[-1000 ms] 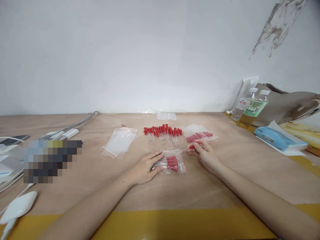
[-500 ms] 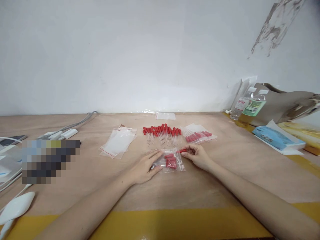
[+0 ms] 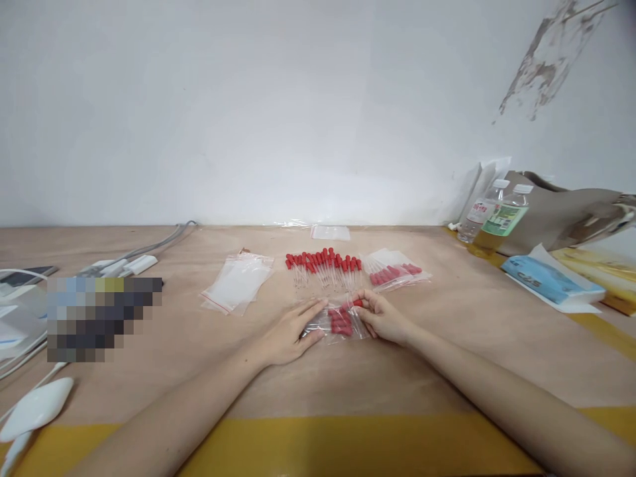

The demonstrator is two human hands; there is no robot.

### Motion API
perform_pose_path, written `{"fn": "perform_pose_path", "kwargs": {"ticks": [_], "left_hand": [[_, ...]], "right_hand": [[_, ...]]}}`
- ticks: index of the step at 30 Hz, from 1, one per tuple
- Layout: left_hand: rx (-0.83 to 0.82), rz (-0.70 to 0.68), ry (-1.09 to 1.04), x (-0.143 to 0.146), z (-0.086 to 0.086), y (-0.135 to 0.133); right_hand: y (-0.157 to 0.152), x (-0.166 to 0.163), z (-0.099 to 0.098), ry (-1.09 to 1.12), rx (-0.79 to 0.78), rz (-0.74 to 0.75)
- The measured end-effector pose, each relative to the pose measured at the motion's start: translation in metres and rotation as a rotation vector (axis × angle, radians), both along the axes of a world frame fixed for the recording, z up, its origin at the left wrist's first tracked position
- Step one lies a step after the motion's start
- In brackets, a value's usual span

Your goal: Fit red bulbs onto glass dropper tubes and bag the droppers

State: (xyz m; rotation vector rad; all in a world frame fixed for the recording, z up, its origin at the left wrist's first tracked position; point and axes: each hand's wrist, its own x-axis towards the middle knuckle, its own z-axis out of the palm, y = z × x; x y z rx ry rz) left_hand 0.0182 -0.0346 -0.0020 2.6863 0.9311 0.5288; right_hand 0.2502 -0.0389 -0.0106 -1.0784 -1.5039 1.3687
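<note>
A clear zip bag (image 3: 318, 324) lies flat on the table with several red-bulb droppers (image 3: 341, 324) inside, bulbs toward the bag's right-hand mouth. My left hand (image 3: 291, 334) rests on the bag's left part, thumb and fingers spread apart. At the mouth, my right hand (image 3: 380, 318) pinches one more dropper (image 3: 358, 303) by its red bulb; its stem points left into the bag. Just behind, a row of loose droppers (image 3: 322, 262) lies with red bulbs away from me. Filled bags (image 3: 395, 271) of droppers lie behind my right hand.
Flat zip bags (image 3: 236, 281) are stacked on the left, and another white packet (image 3: 330, 232) lies by the wall. Cables and a white device (image 3: 37, 407) are at the far left. Bottles (image 3: 501, 222), a blue tissue pack (image 3: 551, 275) and a grey bag (image 3: 556, 209) stand right.
My right hand has moved slightly left, pushing the dropper further into the bag, its fingers now at the mouth. My left hand has stayed on the bag.
</note>
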Motion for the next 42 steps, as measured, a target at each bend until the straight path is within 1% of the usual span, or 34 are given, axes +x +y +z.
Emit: {"fn": "perform_pose_path", "kwargs": {"ticks": [5,10,13,15,17,20,22,23,25,27,29,32,34,37,39,42], "left_hand": [[-0.022,0.035,0.025,-0.001,0.001,-0.001],[-0.036,0.043,0.020,-0.002,-0.001,0.000],[-0.037,0.049,0.026,-0.001,-0.001,0.000],[-0.034,0.051,0.033,-0.001,-0.001,0.000],[-0.030,0.050,0.037,0.000,-0.001,0.000],[-0.017,0.046,0.036,0.000,0.000,-0.001],[-0.010,0.041,0.043,0.000,0.001,0.000],[-0.008,0.039,0.049,0.000,0.001,0.000],[-0.009,0.034,0.061,0.000,0.001,0.000],[-0.011,0.031,0.067,0.000,0.001,0.000],[-0.008,0.031,0.070,0.000,0.002,0.000],[-0.005,0.029,0.079,0.000,0.002,0.000],[-0.006,0.027,0.088,0.000,0.002,0.000],[-0.013,0.032,0.107,0.000,0.002,0.001],[-0.015,0.041,0.115,0.000,0.002,0.001],[-0.016,0.048,0.118,0.000,0.003,0.000]], "right_hand": [[0.010,-0.007,0.000,-0.056,-0.018,-0.075],[0.016,-0.016,-0.007,-0.109,0.067,-0.283],[0.017,-0.016,-0.012,-0.173,0.105,-0.354],[0.017,-0.015,-0.013,-0.167,0.172,-0.360],[0.017,-0.014,-0.013,-0.136,0.208,-0.326],[0.017,-0.015,-0.012,-0.165,0.145,-0.276],[0.018,-0.015,-0.012,-0.223,0.098,-0.308],[0.019,-0.015,-0.013,-0.254,0.109,-0.342],[0.021,-0.013,-0.014,-0.317,0.232,-0.405],[0.022,-0.011,-0.014,-0.387,0.438,-0.401],[0.022,-0.008,-0.012,-0.459,0.627,-0.312],[0.022,-0.006,-0.008,-0.517,0.803,-0.191],[0.023,-0.006,-0.007,-0.486,0.849,-0.185],[0.024,-0.003,-0.009,-0.414,0.855,-0.264],[0.024,0.000,-0.010,-0.412,0.827,-0.342],[0.021,0.005,-0.012,-0.477,0.717,-0.434]]}}
